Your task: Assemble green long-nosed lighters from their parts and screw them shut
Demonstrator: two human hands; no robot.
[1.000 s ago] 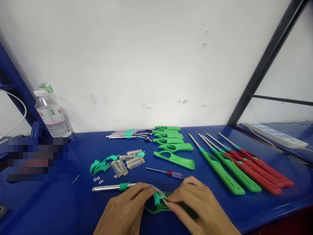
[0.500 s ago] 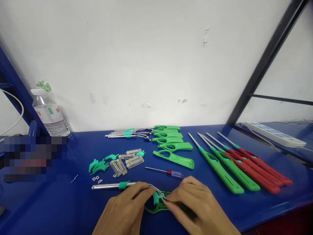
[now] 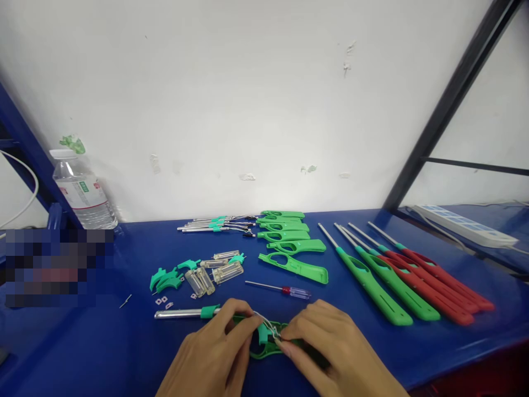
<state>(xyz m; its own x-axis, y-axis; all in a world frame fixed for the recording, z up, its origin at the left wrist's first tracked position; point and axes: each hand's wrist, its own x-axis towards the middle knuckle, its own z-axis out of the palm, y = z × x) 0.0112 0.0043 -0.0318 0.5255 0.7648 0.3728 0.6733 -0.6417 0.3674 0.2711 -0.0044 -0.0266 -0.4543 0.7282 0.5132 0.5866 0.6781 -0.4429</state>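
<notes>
A gas lighter in pieces lies at the front of the table, with its open green handle shell [image 3: 264, 353] under both hands. Its metal tube [image 3: 177, 314], with a teal collar, points left. My left hand [image 3: 221, 344] is closed over the joint of tube and shell, thumb and forefinger beside the white wires [image 3: 268, 322]. A teal trigger [image 3: 263, 334] sits in the shell just right of those fingertips. My right hand [image 3: 326, 342] pinches the wires near a small black part, mostly covered by its fingers. The shell's right end is hidden beneath that hand.
Behind the hands lie a screwdriver [image 3: 295, 292], clear fuel tanks [image 3: 228, 272], teal triggers [image 3: 168, 281] and green half shells [image 3: 295, 268]. Tubes with wires [image 3: 202, 229] lie near the wall. Assembled green [image 3: 374, 286] and red lighters [image 3: 433, 286] are at right, a water bottle [image 3: 85, 193] at left.
My left hand has shifted slightly right and up along the lighter, its fingers nearer the wires. My right hand keeps its pinch almost unmoved.
</notes>
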